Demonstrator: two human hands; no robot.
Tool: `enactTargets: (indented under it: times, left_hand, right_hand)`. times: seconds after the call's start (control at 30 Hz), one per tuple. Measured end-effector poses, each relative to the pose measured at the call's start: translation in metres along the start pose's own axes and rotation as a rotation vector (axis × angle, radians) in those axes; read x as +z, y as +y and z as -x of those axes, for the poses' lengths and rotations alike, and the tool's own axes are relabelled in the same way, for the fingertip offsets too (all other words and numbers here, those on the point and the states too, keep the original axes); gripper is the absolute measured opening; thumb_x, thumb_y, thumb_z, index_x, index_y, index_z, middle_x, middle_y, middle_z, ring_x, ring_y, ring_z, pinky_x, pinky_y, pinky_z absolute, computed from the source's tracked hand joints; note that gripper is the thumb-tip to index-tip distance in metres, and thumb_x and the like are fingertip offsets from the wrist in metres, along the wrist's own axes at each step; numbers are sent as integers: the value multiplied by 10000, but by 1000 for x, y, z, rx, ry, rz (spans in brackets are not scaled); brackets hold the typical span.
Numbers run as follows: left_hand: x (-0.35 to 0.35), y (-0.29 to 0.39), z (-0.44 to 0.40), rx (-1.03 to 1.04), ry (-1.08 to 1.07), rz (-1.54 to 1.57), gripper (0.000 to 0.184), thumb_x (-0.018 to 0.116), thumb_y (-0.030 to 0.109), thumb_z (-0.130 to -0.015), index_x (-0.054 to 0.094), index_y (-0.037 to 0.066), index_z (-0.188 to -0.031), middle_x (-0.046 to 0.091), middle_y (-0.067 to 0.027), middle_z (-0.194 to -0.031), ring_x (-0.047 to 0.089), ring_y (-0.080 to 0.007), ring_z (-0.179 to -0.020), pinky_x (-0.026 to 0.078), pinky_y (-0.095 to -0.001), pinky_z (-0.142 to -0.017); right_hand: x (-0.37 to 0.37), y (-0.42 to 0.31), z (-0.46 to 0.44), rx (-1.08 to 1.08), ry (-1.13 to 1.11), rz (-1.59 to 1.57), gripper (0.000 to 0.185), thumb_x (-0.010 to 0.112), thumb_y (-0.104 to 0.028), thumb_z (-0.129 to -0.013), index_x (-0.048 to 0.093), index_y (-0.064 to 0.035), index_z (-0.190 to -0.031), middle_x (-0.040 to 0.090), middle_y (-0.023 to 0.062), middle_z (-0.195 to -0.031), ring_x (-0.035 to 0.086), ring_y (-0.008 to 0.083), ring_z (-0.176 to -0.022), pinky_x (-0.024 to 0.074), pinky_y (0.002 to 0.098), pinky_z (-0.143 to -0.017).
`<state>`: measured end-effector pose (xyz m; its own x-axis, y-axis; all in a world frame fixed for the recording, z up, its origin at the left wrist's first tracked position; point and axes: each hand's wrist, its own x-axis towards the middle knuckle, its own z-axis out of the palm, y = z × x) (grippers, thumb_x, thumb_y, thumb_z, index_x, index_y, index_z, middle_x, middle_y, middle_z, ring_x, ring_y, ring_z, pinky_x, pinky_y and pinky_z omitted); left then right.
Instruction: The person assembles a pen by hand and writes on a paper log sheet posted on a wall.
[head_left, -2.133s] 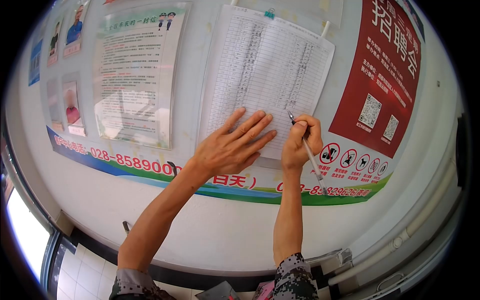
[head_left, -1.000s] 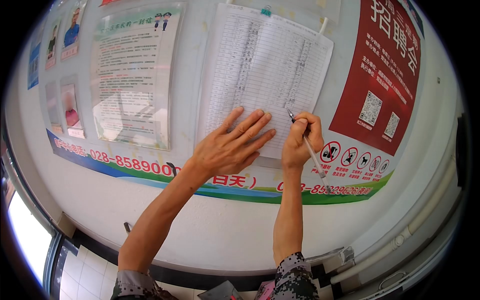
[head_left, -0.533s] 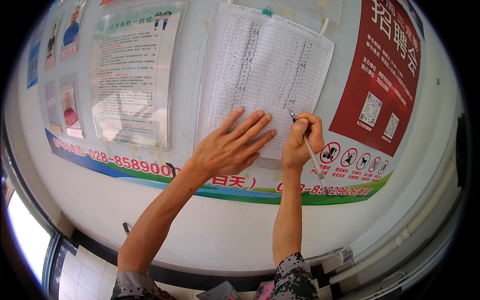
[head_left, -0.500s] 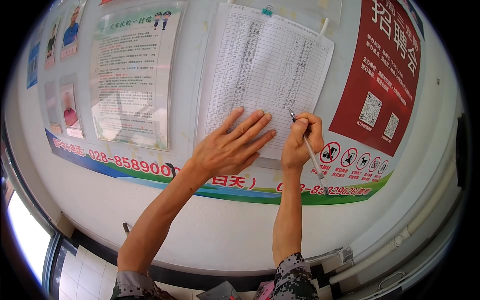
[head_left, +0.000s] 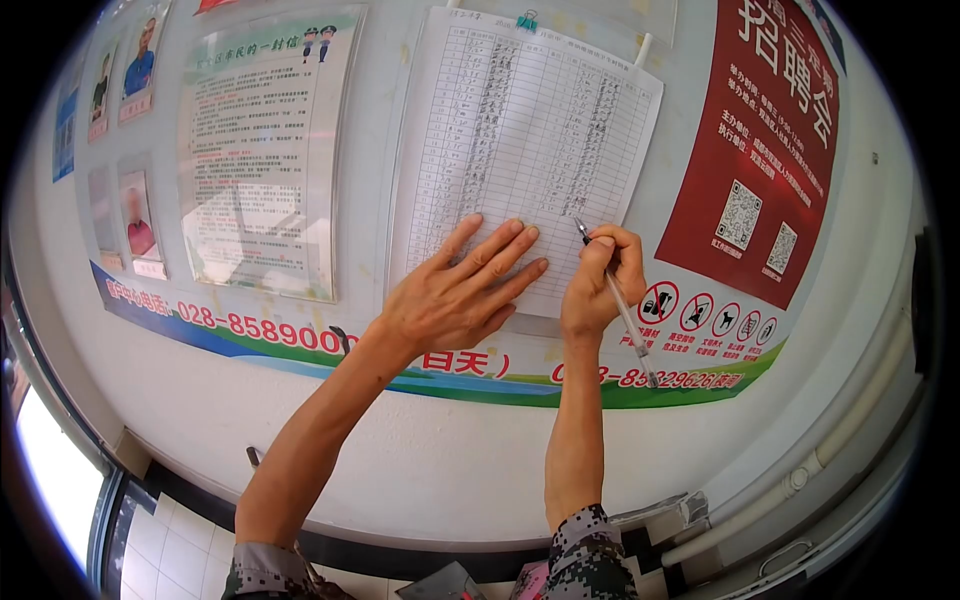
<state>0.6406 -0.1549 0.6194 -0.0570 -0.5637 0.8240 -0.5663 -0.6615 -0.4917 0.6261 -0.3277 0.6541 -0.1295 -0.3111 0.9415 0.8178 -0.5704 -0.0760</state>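
At the bottom edge, camouflage sleeves lead to two bare forearms, reaching up a white wall. The left forearm slants up and to the right; the right one rises nearly straight. The left hand lies back outward over the lower part of a ruled paper sheet, its fingers loosely spread, the two middle ones close together. Just beside it, the right hand is curled, pinching a clear pen between thumb and fingers. The pen slants, tip up at the sheet, far end down to the right; whether the tip touches is too small to tell. Handwriting in the sheet's right-hand column runs down to near that tip, suggesting the latest entry is there. Farther up, a green clip grips the sheet's top edge. A printed notice hangs left, a red poster right.
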Motion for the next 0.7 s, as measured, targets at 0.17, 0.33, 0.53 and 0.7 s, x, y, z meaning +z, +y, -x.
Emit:
enactTargets:
  times: [0.17,0.33,0.53,0.7]
  left_hand:
    - [-1,0,0,1,1,-5,598,683,360,-833,532,252,-1401,405,-45,-1536,326,-201,-1447,189,-473,-1227]
    - [-1,0,0,2,9,-1,601,688,359,-828,532,256,-1400,409,-42,-1533,329,-199,-1446,194,-472,-1227]
    - [-1,0,0,1,13,12,598,683,346,-832,531,248,-1402,410,-45,-1532,331,-203,-1445,200,-475,-1224]
    - [-2,-1,0,-1,3,13,603,682,343,-831,528,245,-1405,403,-48,-1536,330,-204,-1446,203,-478,-1221]
  right_hand:
    - [0,-2,-1,9,-14,7,109,542,-46,-926,594,-1,-841,568,19,-664,439,65,-529,354,233,-488]
    - [0,0,-1,-3,-16,12,107,536,-35,-921,594,0,-838,559,16,-652,432,62,-521,345,234,-480]
    - [1,-1,-1,-8,-1,23,98,534,-17,-910,593,-1,-833,552,14,-648,425,57,-517,338,231,-477]
    - [1,-3,-1,-12,-7,18,99,530,-17,-905,595,-1,-833,550,13,-649,426,54,-520,339,228,-479]
